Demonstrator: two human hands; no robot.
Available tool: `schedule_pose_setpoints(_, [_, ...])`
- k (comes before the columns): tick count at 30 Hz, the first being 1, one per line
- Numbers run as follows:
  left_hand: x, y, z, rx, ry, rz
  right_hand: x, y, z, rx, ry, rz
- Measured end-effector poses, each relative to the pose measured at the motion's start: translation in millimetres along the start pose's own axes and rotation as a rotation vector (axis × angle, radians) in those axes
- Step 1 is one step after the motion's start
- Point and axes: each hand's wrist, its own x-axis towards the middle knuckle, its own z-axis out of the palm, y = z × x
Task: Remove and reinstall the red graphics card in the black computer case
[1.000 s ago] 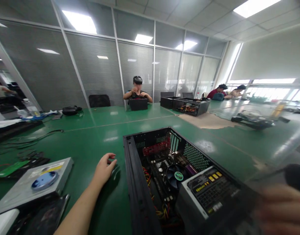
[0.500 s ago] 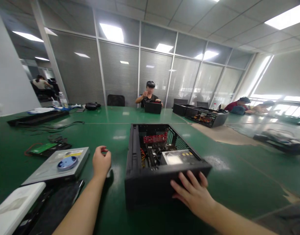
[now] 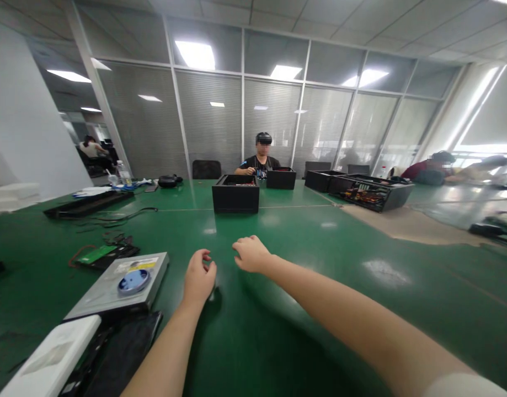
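Note:
The black computer case (image 3: pixel 235 199) stands on the green table, well beyond both hands and touched by neither. My right hand (image 3: pixel 252 254) reaches forward over the table, loosely bent, thumb apart from the fingers and nothing held. Beside it on the left, my left hand (image 3: pixel 199 277) hovers low with half-curled fingers, a gap to the thumb, and nothing in it. The nearest thing to that hand is a silver disc drive (image 3: pixel 108 292), which carries a round blue container (image 3: pixel 134 282).
A white box-like object (image 3: pixel 50 358) and dark flat parts lie at front left, with a green circuit board (image 3: pixel 96 255) behind. Across the table a person (image 3: pixel 261 160) sits beside another black case (image 3: pixel 281 179). More open cases (image 3: pixel 373 192) stand at right.
The computer case has moved away across the table to the far side. My right hand has left its near panel and shifted forward and left. The left hand still holds nothing.

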Motion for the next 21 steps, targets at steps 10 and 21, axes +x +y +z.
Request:
schedule_pose_setpoints(10, [0.7, 9.1, 1.7, -0.025, -0.07, -0.008, -94.9, 55.6, -26.6, 0.041, 0.268, 0.045])
schedule_pose_setpoints(21, [2.5, 12.9, 6.3, -0.008, -0.17, -0.053, -126.7, 249.8, -138.3, -0.32, -0.107, 0.906])
